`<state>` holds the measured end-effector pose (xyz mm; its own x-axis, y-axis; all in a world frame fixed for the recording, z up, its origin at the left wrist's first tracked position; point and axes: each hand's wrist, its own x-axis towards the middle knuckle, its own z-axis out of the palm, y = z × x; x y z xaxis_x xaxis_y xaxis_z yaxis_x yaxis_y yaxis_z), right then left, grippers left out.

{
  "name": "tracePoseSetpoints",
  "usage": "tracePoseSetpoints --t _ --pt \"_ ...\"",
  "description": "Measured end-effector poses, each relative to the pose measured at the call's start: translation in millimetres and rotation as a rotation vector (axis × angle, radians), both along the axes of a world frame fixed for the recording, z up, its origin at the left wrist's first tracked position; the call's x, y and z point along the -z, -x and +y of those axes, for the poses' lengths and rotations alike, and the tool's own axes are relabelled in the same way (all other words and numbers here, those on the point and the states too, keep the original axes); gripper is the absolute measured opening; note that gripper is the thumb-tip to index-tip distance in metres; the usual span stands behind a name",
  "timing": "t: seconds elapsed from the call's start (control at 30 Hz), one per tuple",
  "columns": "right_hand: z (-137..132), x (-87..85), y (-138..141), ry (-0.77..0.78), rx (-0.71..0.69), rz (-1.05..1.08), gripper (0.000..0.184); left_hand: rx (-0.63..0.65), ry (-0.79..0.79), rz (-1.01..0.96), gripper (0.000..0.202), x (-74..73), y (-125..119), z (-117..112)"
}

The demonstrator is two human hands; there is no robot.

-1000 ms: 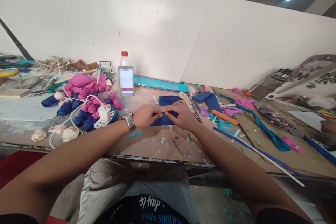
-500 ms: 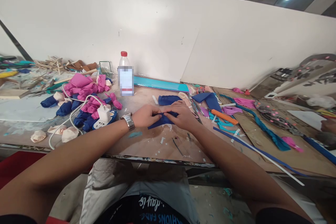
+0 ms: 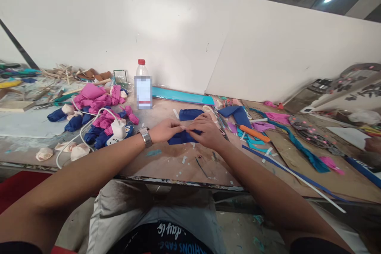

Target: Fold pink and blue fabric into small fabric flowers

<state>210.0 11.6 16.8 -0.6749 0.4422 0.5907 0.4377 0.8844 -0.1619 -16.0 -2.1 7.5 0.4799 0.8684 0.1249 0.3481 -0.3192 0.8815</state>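
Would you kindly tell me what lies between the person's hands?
In the head view, a blue fabric piece lies between left hand and right hand, held by both.

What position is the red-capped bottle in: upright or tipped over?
Upright: the bottle has its red cap on top, clear shoulder below; its lower part is hidden.

On the paint-spotted worktop (image 3: 166,166), a clear bottle (image 3: 141,70) with a red cap stands near the back edge, behind a phone (image 3: 143,91) whose screen is blurred out. A long turquoise strip (image 3: 181,95) lies along that edge, right of the bottle. Thin wood scraps (image 3: 64,74) pile toward the back edge at left. A white plug adapter (image 3: 118,129) sits nearer the front edge. At right, an orange utility knife (image 3: 254,133) lies farther in from the front edge.
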Motion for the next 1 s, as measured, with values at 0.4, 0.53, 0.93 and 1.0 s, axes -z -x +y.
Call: tracePoseSetpoints --t 0.4,0.53,0.93,1.0 --pt "-0.4 0.2 -1.9 0.030 0.023 -0.020 0.009 0.029 -0.119 0.038 0.038 1.1 -0.8 -1.7" --pt "-1.1 0.2 -1.5 0.052 0.026 -0.028 0.009 0.036 -0.128 0.040 0.038 2.1 -0.6 -2.0" --pt "-4.1 -1.0 1.3 0.146 0.060 -0.054 0.011 -0.020 -0.366 0.202 0.023 -0.4 -0.5 -9.4" --pt "-4.6 -1.5 1.7 0.159 0.062 -0.058 0.013 -0.018 -0.420 0.236 0.021 -0.9 -0.5 -10.0"
